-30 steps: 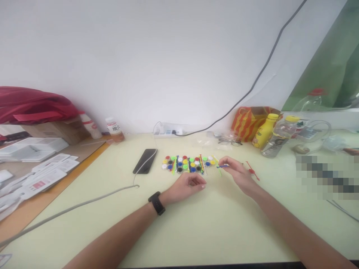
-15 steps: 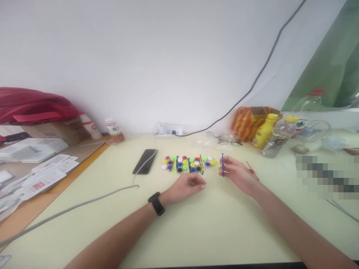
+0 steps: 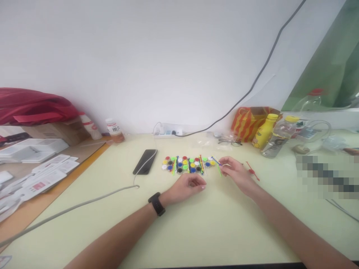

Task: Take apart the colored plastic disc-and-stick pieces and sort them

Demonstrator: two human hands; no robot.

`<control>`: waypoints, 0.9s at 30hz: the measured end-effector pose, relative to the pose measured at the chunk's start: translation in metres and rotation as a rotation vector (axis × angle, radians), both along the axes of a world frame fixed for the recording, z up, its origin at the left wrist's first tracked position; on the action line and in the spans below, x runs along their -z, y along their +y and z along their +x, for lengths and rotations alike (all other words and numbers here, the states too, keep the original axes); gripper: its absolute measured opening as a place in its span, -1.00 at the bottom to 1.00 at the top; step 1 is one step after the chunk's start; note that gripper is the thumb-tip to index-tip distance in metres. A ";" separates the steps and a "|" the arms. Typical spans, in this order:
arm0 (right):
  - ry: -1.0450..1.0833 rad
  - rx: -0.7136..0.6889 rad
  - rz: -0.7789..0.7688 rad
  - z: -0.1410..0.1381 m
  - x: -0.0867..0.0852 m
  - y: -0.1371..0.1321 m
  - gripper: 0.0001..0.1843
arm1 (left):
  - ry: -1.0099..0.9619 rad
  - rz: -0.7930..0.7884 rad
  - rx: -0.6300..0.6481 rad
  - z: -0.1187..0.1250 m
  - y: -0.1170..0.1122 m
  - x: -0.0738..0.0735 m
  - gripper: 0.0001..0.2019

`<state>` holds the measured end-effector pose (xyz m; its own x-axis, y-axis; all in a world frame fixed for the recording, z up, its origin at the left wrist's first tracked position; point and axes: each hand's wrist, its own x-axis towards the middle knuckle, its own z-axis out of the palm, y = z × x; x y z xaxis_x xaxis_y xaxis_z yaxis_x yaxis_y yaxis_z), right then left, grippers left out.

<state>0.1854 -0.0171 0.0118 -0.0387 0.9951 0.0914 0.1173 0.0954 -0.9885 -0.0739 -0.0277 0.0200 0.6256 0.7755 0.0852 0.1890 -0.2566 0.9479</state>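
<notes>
My right hand (image 3: pixel 234 172) pinches one end of a thin blue plastic stick (image 3: pixel 215 161), held tilted. Beneath it lie green and yellow sticks (image 3: pixel 218 170). Just left are rows of small round pieces (image 3: pixel 185 162) in red, yellow, white, green, blue and black, with coloured sticks (image 3: pixel 201 164) standing between groups of them. My left hand (image 3: pixel 187 186) rests on the table in front of these rows, its fingers loosely curled with nothing visible in them. To the right of my right hand is a red stick with a round middle (image 3: pixel 251 171).
A black phone (image 3: pixel 145 161) with a white cable lies left of the pieces. Behind are a power strip (image 3: pixel 168 132) and glasses (image 3: pixel 230 142). Bottles (image 3: pixel 277 136) and a striped bag (image 3: pixel 242 123) stand back right; papers (image 3: pixel 47 173) and another bottle (image 3: pixel 114 130) are at left.
The blue stick has gone from upright to tilted and shifted left, toward the other sticks. My right hand has turned with it. My left hand stays in place.
</notes>
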 end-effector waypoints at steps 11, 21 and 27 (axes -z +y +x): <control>-0.492 0.075 0.369 0.003 0.012 0.004 -0.71 | 0.001 -0.003 0.008 0.000 0.000 0.000 -0.72; -0.508 0.085 0.415 0.004 0.010 0.004 -0.71 | 0.006 0.005 0.009 0.000 0.000 -0.001 -0.73; -0.534 0.061 0.396 0.000 0.010 0.000 -0.71 | 0.000 0.011 0.014 0.000 0.000 0.001 -0.72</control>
